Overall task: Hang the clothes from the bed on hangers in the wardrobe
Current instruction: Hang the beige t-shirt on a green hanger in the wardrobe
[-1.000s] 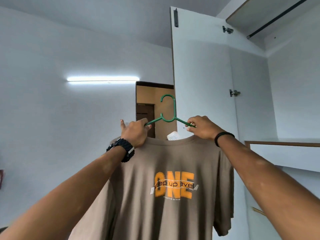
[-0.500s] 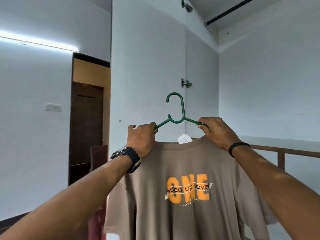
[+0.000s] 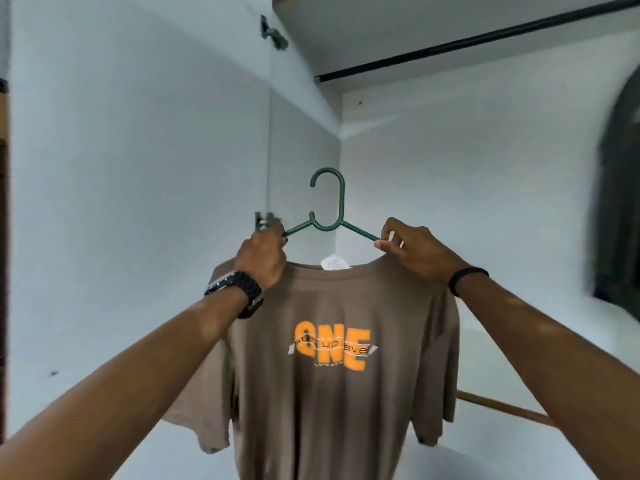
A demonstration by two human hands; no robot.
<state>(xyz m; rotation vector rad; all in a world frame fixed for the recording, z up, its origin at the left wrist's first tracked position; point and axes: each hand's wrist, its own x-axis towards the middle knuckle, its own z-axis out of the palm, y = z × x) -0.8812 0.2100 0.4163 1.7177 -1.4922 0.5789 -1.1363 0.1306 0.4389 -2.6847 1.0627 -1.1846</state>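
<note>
The white wardrobe fills the view, its door swung open at left and a dark rail running under its top panel. In front of it, well below the rail, a brown T-shirt with an orange "ONE" print hangs on a green hanger, the hook upright and free of the rail. A dark garment, blurred, shows at the right edge. The left hand grips the hanger's left shoulder through the cloth; the right hand pinches the right shoulder.
</note>
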